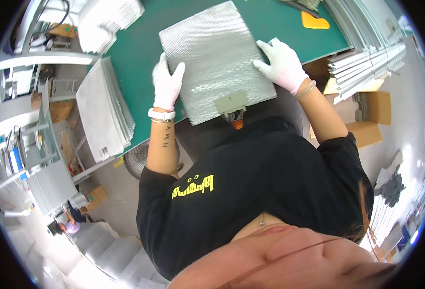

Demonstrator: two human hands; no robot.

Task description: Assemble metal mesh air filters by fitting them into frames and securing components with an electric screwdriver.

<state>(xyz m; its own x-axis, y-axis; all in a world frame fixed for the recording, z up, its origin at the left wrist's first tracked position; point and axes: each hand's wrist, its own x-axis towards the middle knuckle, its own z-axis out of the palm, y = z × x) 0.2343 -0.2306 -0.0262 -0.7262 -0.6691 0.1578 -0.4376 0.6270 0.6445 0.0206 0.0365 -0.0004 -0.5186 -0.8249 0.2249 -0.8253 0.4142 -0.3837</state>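
A silver sheet with a fine diamond mesh texture [217, 53] lies slightly turned on the green bench, its near end reaching past the front edge. My left hand [168, 85], in a white glove, is at the sheet's left edge with the thumb apart from the fingers. At the right edge is my right hand [281, 63], gloved too, its thumb and fingers spread and their tips by the rim. Whether either hand presses on the sheet I cannot tell. A small grey-beige plate [231, 102] shows at the sheet's near end, with metal prongs below it.
Stacked pale sheets [104, 108] overhang the bench [135, 62] at left, with another silvery stack [109, 21] behind. A yellow-orange tool [314, 20] lies far right. Metal strips [366, 65] are piled at right above an open cardboard box [374, 115]. A round fan [138, 159] stands below.
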